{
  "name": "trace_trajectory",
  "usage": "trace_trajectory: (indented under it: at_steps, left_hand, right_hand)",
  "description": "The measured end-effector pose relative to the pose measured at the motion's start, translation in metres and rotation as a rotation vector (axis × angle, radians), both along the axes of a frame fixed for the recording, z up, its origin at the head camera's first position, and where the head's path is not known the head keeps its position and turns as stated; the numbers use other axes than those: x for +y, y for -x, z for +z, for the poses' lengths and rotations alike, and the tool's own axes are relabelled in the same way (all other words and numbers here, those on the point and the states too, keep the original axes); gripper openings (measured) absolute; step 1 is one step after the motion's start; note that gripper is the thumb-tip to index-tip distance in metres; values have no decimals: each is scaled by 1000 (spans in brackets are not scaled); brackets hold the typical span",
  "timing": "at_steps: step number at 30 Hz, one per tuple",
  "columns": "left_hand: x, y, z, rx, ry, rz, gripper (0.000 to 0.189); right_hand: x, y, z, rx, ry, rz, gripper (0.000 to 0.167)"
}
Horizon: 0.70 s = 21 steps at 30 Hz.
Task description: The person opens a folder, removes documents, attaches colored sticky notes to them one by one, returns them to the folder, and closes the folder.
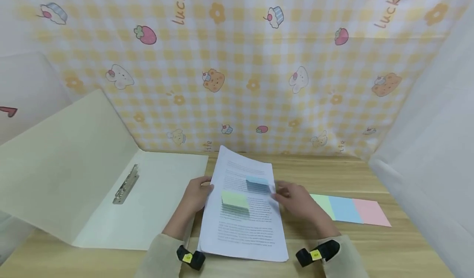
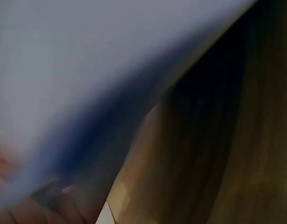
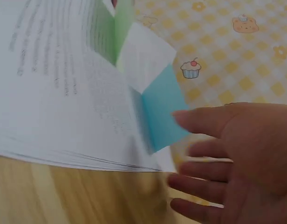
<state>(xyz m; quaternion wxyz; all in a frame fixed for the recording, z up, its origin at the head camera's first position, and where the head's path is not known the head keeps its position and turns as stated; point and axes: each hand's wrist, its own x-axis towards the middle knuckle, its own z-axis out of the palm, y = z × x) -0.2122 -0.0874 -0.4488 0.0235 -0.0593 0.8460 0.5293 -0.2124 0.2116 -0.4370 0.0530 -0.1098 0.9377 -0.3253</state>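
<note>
A stack of printed sheets (image 1: 255, 241) leans up off the table in the middle of the head view. My left hand (image 1: 197, 195) grips its left edge, thumb at the front; in the left wrist view the blurred sheets (image 2: 50, 60) hide much of that hand. A green sticky note (image 1: 235, 199) and a blue sticky note (image 1: 257, 181) stick to the front page, their free ends standing out from it. Beside the right edge is my right hand (image 1: 296, 199), fingers loosely extended. In the right wrist view its thumb is near the blue note (image 3: 164, 112), holding nothing.
An open white file folder (image 1: 166, 204) with a metal clip (image 1: 126, 185) lies at left, its cover (image 1: 66, 163) raised. Green (image 1: 323, 202), blue (image 1: 345, 209) and pink sticky notes (image 1: 372, 212) lie on the wooden table at right. A checked curtain (image 1: 237, 64) hangs behind.
</note>
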Motion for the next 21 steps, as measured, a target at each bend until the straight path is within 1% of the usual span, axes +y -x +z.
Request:
trace_trajectory:
  at_steps: [2,4,6,7,9,12,14,17,19,21]
  left_hand:
    - [-1,-2,4,5,-45,11,39]
    - [-3,-3,8,9,-75,25,39]
    - [-6,-5,12,20,-90,32,40]
    - [-7,-6,13,20,-102,36,40]
    - [-11,-7,14,14,-122,44,40]
    - [-19,-10,13,-1,-140,58,40]
    - [-25,-11,11,-18,-158,60,40]
    - [-34,-14,7,-32,-158,60,41]
    - [-40,-16,5,-36,-151,61,42]
    - [-47,-19,3,-37,-143,66,42]
  right_hand:
    - [1,3,-2,-22,103,-63,57]
    - [2,6,-5,-67,205,-115,60]
    - [2,8,-8,-142,314,-155,61]
    - [2,8,-9,-191,374,-163,61]
    - [2,9,-10,-278,464,-169,59]
    - [0,9,-12,-393,565,-130,55]
    - [-1,9,-15,-454,602,-75,54]
    - [-5,7,-19,-537,660,25,52]
    - [-9,6,-22,-565,694,92,51]
    - [-14,5,-24,-574,735,133,50]
